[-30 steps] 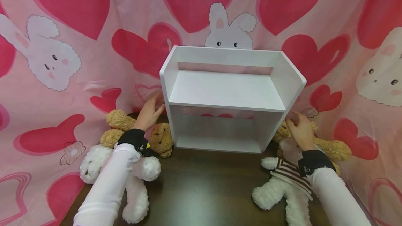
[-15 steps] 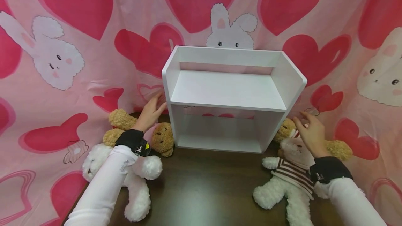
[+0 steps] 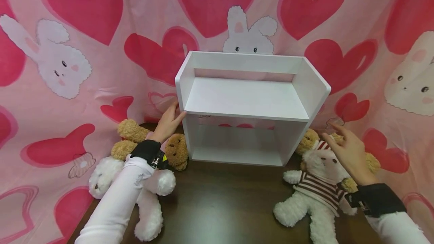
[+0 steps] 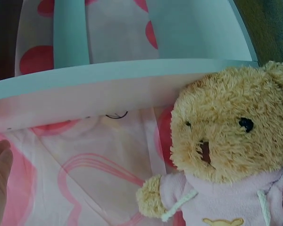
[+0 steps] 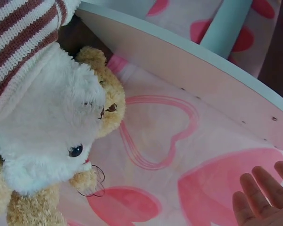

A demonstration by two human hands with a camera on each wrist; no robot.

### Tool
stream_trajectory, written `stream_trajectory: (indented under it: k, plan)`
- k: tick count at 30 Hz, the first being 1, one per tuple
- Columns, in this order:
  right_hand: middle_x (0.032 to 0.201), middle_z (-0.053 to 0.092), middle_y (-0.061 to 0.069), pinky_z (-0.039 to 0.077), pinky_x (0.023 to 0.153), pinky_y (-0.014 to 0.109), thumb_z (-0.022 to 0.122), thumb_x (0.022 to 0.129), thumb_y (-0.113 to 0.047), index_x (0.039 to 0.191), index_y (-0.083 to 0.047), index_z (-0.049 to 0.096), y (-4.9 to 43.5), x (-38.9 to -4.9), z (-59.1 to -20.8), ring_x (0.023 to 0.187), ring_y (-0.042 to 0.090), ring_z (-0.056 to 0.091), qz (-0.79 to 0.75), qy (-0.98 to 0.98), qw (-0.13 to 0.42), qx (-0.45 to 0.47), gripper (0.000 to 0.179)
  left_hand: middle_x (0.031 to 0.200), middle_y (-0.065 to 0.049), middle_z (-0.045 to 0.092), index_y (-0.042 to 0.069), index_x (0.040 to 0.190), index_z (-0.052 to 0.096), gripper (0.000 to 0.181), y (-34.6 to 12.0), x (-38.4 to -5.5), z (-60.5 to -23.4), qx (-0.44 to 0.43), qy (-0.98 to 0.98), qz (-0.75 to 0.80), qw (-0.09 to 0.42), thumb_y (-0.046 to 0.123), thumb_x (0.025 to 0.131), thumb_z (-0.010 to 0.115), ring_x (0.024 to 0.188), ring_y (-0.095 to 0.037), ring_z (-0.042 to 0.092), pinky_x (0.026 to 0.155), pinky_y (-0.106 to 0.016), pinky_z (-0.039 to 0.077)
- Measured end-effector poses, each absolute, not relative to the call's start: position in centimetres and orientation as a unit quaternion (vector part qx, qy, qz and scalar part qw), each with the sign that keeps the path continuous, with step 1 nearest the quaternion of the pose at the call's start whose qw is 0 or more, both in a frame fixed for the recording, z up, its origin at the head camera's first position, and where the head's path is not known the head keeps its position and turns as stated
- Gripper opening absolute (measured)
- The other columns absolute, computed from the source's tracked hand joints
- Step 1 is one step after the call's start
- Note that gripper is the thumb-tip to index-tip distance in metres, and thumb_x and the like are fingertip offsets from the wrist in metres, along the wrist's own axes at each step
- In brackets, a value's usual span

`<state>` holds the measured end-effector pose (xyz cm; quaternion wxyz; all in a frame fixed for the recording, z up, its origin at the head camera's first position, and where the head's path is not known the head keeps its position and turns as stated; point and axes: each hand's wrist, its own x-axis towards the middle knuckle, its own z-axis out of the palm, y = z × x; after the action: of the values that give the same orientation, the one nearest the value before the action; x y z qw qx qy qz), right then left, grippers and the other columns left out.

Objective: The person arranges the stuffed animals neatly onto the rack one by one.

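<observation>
A white two-tier shelf (image 3: 245, 99) stands against the patterned cloth backdrop. My left hand (image 3: 167, 124) is at its left side panel with the fingers extended; whether they touch it I cannot tell. Below that hand lies a tan teddy bear (image 4: 231, 122) in a pink hoodie. My right hand (image 3: 350, 155) hovers apart from the shelf, its fingers loosely extended and holding nothing. Under it lies a white teddy bear (image 3: 318, 189) in a brown-striped sweater. Behind that bear is a tan bear (image 5: 111, 96), partly hidden.
A white plush toy (image 3: 149, 217) lies under my left forearm, partly covered by it. The dark tabletop (image 3: 223, 202) extends in front of the shelf. Pink cloth with hearts and rabbits (image 3: 249, 33) hangs behind and at both sides.
My right hand has drawn away from the shelf's right side, moving right and toward me. My left hand has shifted slightly right along the left panel. Shelf and plush toys stay in place.
</observation>
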<state>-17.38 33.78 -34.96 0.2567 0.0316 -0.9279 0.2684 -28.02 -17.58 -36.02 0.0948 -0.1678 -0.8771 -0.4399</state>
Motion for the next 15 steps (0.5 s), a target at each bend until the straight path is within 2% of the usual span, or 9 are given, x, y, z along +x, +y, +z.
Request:
stream_trajectory:
  k: [2,5,8,9,11,12,15]
  plan:
    - [0.117,0.051,0.031,0.036,0.078,0.062,0.057,0.089,-0.028,0.129,0.003,0.047,33.9,-16.9,-34.8,0.094,0.048,0.052,0.269,-0.930,0.249,0.032,0.051,0.144,-0.014,0.030,0.009,0.144,0.021,0.066,-17.4,-27.9,-36.0,-0.159,-0.881,-0.436,0.095,0.043,0.093,0.046,0.128,-0.031,0.035,0.099,-0.050,0.033]
    - [0.122,0.047,0.031,0.038,0.076,0.064,0.056,0.090,-0.031,0.131,0.002,0.043,34.2,-16.0,-34.5,0.098,0.049,0.051,0.277,-0.937,0.211,0.017,0.055,0.143,-0.015,0.031,0.009,0.143,0.023,0.064,-17.2,-27.9,-35.9,-0.155,-0.881,-0.437,0.097,0.042,0.093,0.045,0.128,-0.032,0.035,0.098,-0.052,0.033]
    - [0.121,0.048,0.032,0.050,0.066,0.047,0.056,0.089,-0.034,0.132,0.002,0.042,34.6,-15.1,-34.3,0.096,0.049,0.053,0.278,-0.944,0.178,0.000,0.058,0.144,-0.014,0.030,0.009,0.144,0.021,0.065,-17.0,-28.1,-36.0,-0.165,-0.874,-0.448,0.095,0.042,0.093,0.046,0.128,-0.032,0.034,0.098,-0.051,0.034]
    - [0.119,0.049,0.032,0.050,0.062,0.042,0.055,0.089,-0.036,0.132,0.001,0.042,34.7,-14.8,-34.4,0.096,0.048,0.054,0.271,-0.947,0.173,-0.007,0.058,0.144,-0.014,0.030,0.010,0.144,0.020,0.065,-16.9,-28.1,-36.0,-0.168,-0.872,-0.450,0.095,0.042,0.093,0.046,0.129,-0.031,0.033,0.098,-0.051,0.034]
    - [0.117,0.051,0.031,0.047,0.062,0.040,0.055,0.089,-0.036,0.133,0.000,0.041,34.9,-14.4,-34.5,0.096,0.047,0.054,0.261,-0.950,0.171,-0.009,0.059,0.144,-0.014,0.029,0.010,0.144,0.020,0.066,-16.7,-28.2,-36.0,-0.172,-0.868,-0.457,0.096,0.042,0.093,0.046,0.129,-0.031,0.033,0.098,-0.050,0.034]
    - [0.116,0.052,0.031,0.046,0.063,0.041,0.055,0.089,-0.036,0.133,-0.001,0.041,35.0,-14.3,-34.6,0.097,0.047,0.053,0.257,-0.951,0.172,-0.008,0.059,0.145,-0.014,0.029,0.011,0.145,0.019,0.066,-16.6,-28.2,-36.0,-0.174,-0.866,-0.459,0.096,0.042,0.093,0.046,0.130,-0.030,0.032,0.099,-0.050,0.034]
    - [0.117,0.052,0.031,0.037,0.070,0.059,0.055,0.089,-0.035,0.134,0.000,0.041,35.4,-13.9,-35.0,0.101,0.046,0.049,0.250,-0.952,0.176,-0.005,0.058,0.145,-0.013,0.028,0.012,0.146,0.017,0.065,-16.3,-28.3,-35.9,-0.177,-0.859,-0.471,0.095,0.039,0.094,0.046,0.130,-0.029,0.031,0.100,-0.050,0.033]
